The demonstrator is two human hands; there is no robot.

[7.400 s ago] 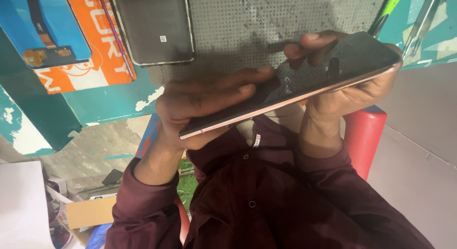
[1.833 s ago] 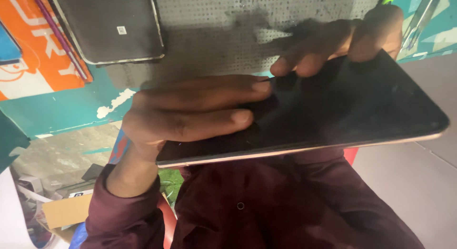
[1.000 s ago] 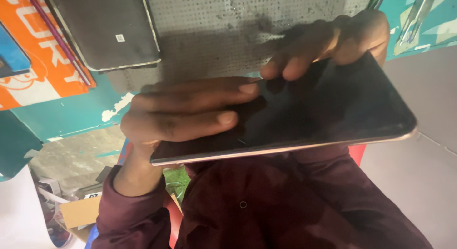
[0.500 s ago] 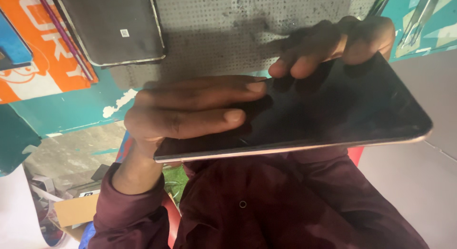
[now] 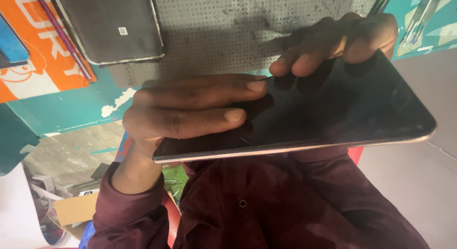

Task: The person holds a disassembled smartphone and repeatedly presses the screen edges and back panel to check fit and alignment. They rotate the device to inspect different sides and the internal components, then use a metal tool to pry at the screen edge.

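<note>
So you've got the phone [image 5: 333, 111] up close in front of your chest, dark glass side facing you, its pale metal edge running along the bottom and tilting up a bit toward the right. Your left hand [image 5: 185, 111] is gripping the left end of it, fingers [image 5: 228, 116] pressed together and laid flat across the glass, pointing right. Your right hand [image 5: 338, 41] comes over the top edge, fingers curled and bunched, tips resting on the upper part of the screen, so both hands are clamped on it. Can't tell what your thumbs are doing, they're hidden behind the phone. Below it there's your maroon shirt [image 5: 285, 206] with a small button, cuff showing on the left wrist. Behind the phone is a grey perforated mat [image 5: 228, 30], and a second dark slab with a metal rim [image 5: 109, 25] lies at its upper left, touching an orange printed sheet [image 5: 33, 63]. A pair of tweezers [image 5: 421, 15] sits top right on the teal surface [image 5: 66, 111].
</note>
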